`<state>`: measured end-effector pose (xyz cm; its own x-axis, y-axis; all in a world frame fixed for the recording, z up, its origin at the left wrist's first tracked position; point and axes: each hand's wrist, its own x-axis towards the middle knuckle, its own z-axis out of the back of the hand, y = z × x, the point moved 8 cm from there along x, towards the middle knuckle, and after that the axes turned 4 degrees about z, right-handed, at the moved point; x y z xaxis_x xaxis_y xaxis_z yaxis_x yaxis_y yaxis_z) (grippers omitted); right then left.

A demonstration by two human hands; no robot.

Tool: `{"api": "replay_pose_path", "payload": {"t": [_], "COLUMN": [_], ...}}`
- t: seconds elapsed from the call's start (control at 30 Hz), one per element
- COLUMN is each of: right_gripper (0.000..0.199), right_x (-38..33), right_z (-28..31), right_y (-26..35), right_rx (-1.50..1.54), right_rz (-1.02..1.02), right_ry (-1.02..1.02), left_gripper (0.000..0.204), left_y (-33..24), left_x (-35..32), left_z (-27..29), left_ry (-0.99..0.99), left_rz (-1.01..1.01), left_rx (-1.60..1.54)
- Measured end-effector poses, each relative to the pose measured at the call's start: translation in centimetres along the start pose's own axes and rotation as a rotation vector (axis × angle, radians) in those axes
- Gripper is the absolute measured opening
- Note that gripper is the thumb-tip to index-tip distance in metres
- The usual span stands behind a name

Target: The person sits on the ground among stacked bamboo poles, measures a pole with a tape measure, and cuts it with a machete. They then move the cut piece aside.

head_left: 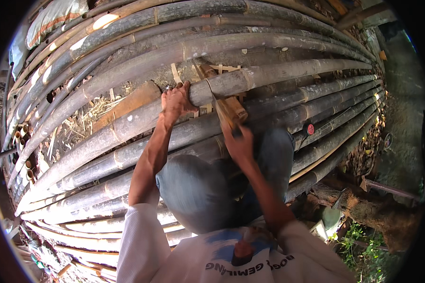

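Left hand [175,101], frame centre: I log it clamped over a grey bamboo pole [250,78]. Right hand [238,141] just below: closed on a wooden-handled blade [229,109].

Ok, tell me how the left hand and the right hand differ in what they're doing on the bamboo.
The left hand reaches further out, arm nearly straight, and wraps over the top of a thick grey bamboo pole; the right hand stays closer to the body. The left hand grips only the pole; the right hand grips a tool's handle, holding a brown wooden block against that pole. Both are bare and closed in a firm grip.
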<state>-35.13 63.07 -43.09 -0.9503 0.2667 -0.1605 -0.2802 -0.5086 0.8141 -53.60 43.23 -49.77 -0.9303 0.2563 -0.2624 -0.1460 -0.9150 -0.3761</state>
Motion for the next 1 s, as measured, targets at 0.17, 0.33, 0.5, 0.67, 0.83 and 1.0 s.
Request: {"api": "replay_pose_path", "payload": {"t": [0.17,0.33,0.5,0.67,0.83,1.0], "right_gripper": [0.029,0.025,0.025,0.024,0.026,0.028], "right_x": [-5.6,-7.3,0.0,-9.7,3.4,-8.8], "right_z": [3.1,4.1,0.0,6.8,-1.3,5.2], "right_y": [1.9,1.7,2.8,4.4,3.2,2.8], "right_rx": [0.055,0.105,0.189,0.081,0.032,0.106], "right_rz": [0.067,-0.157,0.079,-0.042,0.061,0.124], "right_ry": [0.034,0.075,0.008,0.076,0.007,-0.011], "left_gripper": [0.092,0.085,0.087,0.087,0.089,0.092], "left_y": [1.5,1.5,0.4,2.9,-0.5,2.8], "left_x": [-0.7,-0.9,-0.1,0.3,0.3,0.6], "left_z": [1.1,1.0,1.0,0.3,1.7,0.7], "left_ry": [0.155,0.076,0.111,0.162,0.138,0.208], "left_rz": [0.095,0.108,0.051,0.091,0.058,0.115], "left_rx": [-0.021,0.008,0.008,-0.041,0.026,-0.024]}}
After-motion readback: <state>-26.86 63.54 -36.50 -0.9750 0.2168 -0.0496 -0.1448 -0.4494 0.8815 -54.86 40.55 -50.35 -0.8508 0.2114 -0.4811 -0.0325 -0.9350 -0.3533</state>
